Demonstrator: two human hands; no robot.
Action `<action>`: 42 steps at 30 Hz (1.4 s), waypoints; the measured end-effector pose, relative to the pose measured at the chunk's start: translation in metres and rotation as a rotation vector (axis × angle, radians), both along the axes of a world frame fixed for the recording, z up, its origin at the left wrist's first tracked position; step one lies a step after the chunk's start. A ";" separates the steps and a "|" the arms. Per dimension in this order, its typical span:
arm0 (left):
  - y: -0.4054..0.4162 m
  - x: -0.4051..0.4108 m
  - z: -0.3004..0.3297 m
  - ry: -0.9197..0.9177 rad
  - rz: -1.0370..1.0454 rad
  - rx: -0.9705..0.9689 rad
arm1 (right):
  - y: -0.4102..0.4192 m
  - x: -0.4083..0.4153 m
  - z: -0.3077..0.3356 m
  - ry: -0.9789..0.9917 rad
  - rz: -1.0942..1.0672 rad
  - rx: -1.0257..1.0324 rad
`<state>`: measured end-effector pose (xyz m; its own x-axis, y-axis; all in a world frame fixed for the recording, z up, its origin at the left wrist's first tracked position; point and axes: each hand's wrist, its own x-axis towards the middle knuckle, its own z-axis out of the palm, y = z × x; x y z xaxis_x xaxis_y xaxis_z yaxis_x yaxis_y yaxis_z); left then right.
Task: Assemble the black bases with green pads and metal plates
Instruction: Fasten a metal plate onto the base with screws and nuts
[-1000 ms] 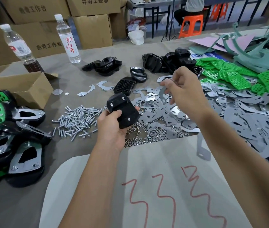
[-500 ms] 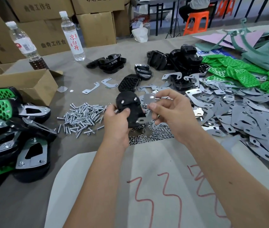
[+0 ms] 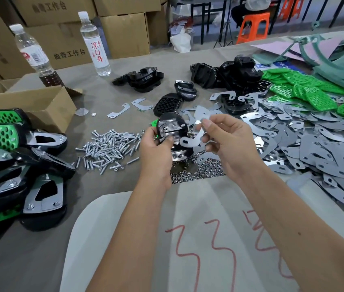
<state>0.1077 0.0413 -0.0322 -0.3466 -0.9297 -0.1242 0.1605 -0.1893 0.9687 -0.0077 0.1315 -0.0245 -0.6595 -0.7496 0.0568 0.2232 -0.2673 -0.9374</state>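
The left hand [image 3: 156,144] has its grip closed around a black base [image 3: 172,131], held up above the surface [image 3: 103,95] over the pile of nuts [image 3: 198,171]. The right hand [image 3: 225,140] pinches a curved metal plate [image 3: 194,138] between thumb and fingertips, its lower end touching the base. Loose screws [image 3: 107,148] lie just left; green pads [image 3: 297,89] sit far right.

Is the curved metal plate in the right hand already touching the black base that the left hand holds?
Cannot tell. In the head view the curved metal plate overlaps the edge of the black base, so neither contact nor gap shows.
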 end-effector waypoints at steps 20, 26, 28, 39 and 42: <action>-0.006 -0.004 -0.011 -0.042 0.084 -0.111 | 0.002 0.008 0.001 0.143 0.082 -0.037; -0.007 -0.004 -0.013 -0.029 0.141 -0.130 | 0.002 0.009 0.002 0.251 0.087 -0.099; -0.006 -0.004 -0.014 -0.031 0.135 -0.132 | 0.000 0.011 0.001 0.279 0.103 -0.078; -0.001 -0.004 -0.007 0.032 0.092 0.006 | 0.010 -0.022 0.005 0.196 -0.221 0.083; 0.003 -0.006 -0.006 0.030 0.073 0.013 | 0.020 -0.049 -0.003 0.611 -0.546 0.441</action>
<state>0.1014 0.0448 -0.0385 -0.2821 -0.9510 -0.1267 0.2034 -0.1883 0.9608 -0.0566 0.1512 -0.0273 -0.8765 -0.3809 0.2943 -0.3947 0.2188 -0.8924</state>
